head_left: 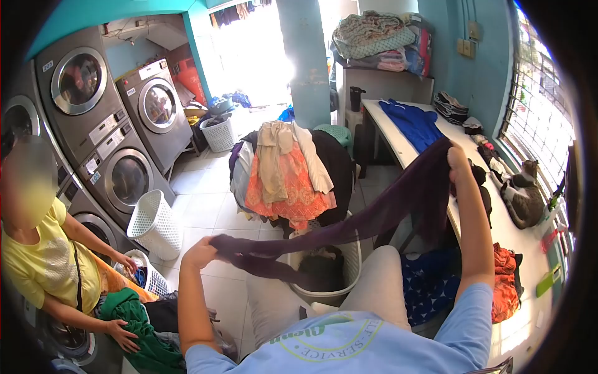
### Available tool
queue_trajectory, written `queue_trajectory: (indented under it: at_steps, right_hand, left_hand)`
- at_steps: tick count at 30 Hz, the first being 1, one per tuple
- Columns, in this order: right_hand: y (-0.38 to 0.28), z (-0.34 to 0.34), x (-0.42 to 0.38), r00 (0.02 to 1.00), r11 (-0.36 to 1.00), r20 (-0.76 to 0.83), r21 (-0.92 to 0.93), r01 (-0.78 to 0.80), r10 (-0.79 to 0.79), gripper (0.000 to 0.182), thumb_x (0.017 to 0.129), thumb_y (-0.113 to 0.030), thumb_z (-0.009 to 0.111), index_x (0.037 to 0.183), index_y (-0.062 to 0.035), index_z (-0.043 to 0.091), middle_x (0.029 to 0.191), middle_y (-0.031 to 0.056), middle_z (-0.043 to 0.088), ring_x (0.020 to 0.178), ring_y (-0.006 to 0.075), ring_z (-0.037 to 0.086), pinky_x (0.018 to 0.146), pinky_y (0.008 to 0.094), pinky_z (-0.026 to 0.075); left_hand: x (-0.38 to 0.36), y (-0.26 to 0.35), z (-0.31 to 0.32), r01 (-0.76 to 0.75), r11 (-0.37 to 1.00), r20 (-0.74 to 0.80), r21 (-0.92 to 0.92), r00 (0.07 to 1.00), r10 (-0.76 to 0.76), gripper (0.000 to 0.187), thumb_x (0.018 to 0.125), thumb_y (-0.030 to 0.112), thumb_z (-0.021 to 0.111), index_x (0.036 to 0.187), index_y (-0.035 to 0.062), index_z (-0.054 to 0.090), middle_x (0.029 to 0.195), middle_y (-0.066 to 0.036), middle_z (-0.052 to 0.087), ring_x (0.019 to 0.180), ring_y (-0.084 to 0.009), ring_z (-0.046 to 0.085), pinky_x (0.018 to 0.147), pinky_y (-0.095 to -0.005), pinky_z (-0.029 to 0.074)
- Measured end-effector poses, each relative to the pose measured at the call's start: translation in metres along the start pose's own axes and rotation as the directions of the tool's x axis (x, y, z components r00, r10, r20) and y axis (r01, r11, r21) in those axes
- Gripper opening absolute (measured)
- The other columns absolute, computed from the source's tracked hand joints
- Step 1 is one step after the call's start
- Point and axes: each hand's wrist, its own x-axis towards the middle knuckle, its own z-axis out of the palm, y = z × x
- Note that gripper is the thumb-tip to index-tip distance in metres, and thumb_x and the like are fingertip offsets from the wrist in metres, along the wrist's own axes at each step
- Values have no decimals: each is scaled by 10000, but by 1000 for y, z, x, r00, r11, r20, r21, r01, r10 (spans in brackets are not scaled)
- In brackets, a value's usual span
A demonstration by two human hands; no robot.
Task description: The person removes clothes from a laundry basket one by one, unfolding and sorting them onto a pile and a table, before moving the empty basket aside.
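Note:
A dark purple piece of cloth (336, 240), thin and long, is stretched in the air between my two hands. My left hand (199, 252) is closed on one end of it, over the tiled floor. Higher up at the right, beside the white table, my right hand (458, 161) grips the other end. Part of the cloth droops in a loop near my left hand. Below it, between my knees, stands a light laundry basket (355, 262) with dark clothes (321, 269) inside. A heap of clothes (286, 171) with an orange patterned piece on top stands just beyond.
On the white table (398, 140) lie a blue garment (411, 123), folded clothes (451, 107) and a cat (523, 196). Washing machines (128, 177) line the left wall. A person in a yellow shirt (43, 262) handles green cloth (134, 330) there. A white basket (156, 224) stands nearby.

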Motion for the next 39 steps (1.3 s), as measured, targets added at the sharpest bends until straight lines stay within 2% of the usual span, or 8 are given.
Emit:
queue_trajectory:
  at_steps: [3,9,14,19,25,32,37,39]
  right_hand:
    - [14,46,-29,999,1000,34,-22,22,-21,330,844,28,366,1078,7,598,881,149,653,755,266,654,708,398,558]
    - [59,115,-88,985,844,92,-530,-79,149,514,756,83,299,1134,-54,619,935,148,662,825,273,656,728,387,544]
    - [152,129,-100,507,404,593,-802,439,626,984,659,-363,827,1425,-37,302,1413,211,383,1305,310,384,1069,384,331]
    - [226,182,-186,483,521,795,-606,602,368,1378,491,-589,846,1492,-112,28,1527,244,-29,1412,421,49,1080,596,197]
    - [291,221,-204,659,907,733,-378,186,170,873,719,-476,750,1387,-71,360,1400,151,367,1293,273,365,1006,527,315]
    - [200,207,-127,418,591,590,-127,-797,691,241,928,-209,555,1114,-71,620,1114,78,651,985,191,635,911,361,498]
    - [145,205,-106,578,789,670,-21,-614,467,211,874,-41,557,1079,-21,600,1040,133,651,952,219,637,885,352,505]
    - [131,225,-116,689,879,637,39,-476,345,258,855,-4,563,1113,-2,566,1022,139,646,936,222,636,861,342,509]
  left_hand:
    - [12,37,9,-294,657,-109,-695,945,307,242,895,163,525,1077,27,608,1028,-91,649,941,-224,632,857,-381,524]
    - [16,150,62,-410,760,-319,-504,906,277,279,939,157,465,1177,41,556,1053,-74,641,908,-197,647,790,-377,546]
    - [16,217,129,-345,884,-27,-317,935,355,316,915,38,413,1208,28,530,1049,-73,628,899,-191,646,782,-349,553]
    - [10,238,194,-335,821,226,-462,850,475,346,923,50,429,1261,24,501,1115,-95,601,1023,-201,607,854,-341,520]
    - [-56,259,180,-558,306,-53,-772,536,843,414,951,188,419,1329,17,417,1260,-227,518,1169,-340,530,998,-477,433]
    - [-66,115,81,-759,634,-338,-147,641,689,372,862,102,518,1224,19,534,1168,-148,585,1028,-262,598,946,-398,452]
    - [-43,-10,94,-21,907,158,420,986,-50,413,851,194,657,1233,86,543,1211,-117,568,1055,-280,574,957,-412,437]
    - [-37,-33,129,-391,713,440,582,889,128,512,837,282,686,1288,120,504,1348,-191,450,1169,-340,511,982,-415,417]
